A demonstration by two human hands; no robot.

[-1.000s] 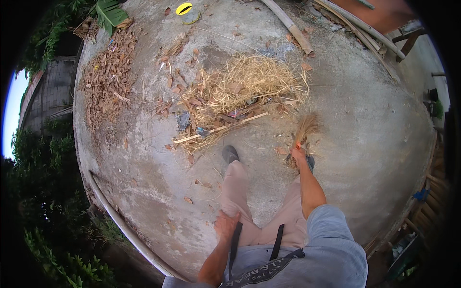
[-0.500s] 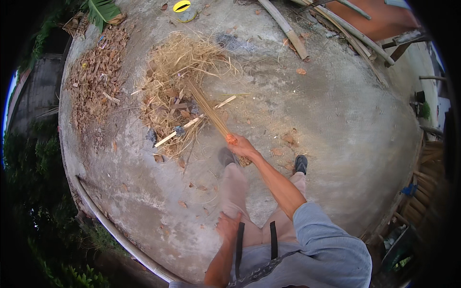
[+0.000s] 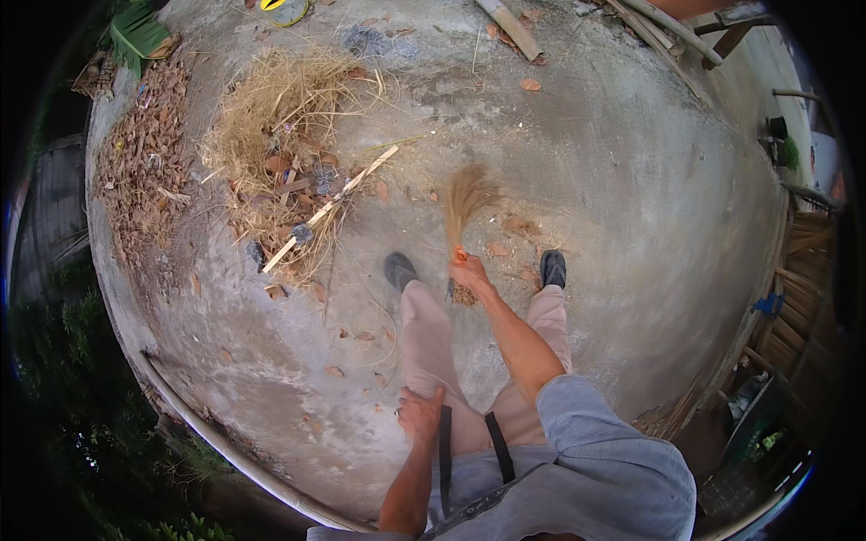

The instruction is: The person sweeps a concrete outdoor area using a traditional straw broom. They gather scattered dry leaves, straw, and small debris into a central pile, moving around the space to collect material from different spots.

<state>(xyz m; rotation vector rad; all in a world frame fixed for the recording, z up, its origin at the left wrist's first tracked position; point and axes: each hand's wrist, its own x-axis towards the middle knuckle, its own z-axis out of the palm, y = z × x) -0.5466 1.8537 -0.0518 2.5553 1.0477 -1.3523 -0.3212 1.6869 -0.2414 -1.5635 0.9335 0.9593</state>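
Grey, stained concrete ground (image 3: 631, 234) is spread around the person's feet, edged at the lower left by a pale curved pole (image 3: 234, 455). A short broom (image 3: 466, 203) is held between the two feet by the right hand (image 3: 467, 270), whose fingers are closed around its orange binding. Its bristles are pointed away from the body and blurred; whether the ground is touched by them cannot be told. The left hand (image 3: 420, 415) is laid on the left leg, its fingers partly spread, and no object is seen held in it. To the broom's left, a straw heap (image 3: 280, 108) is crossed at its near right side by a pale wooden strip (image 3: 329, 209). Farther left, brown leaves (image 3: 140, 167) are piled near a green leaf (image 3: 135, 38).
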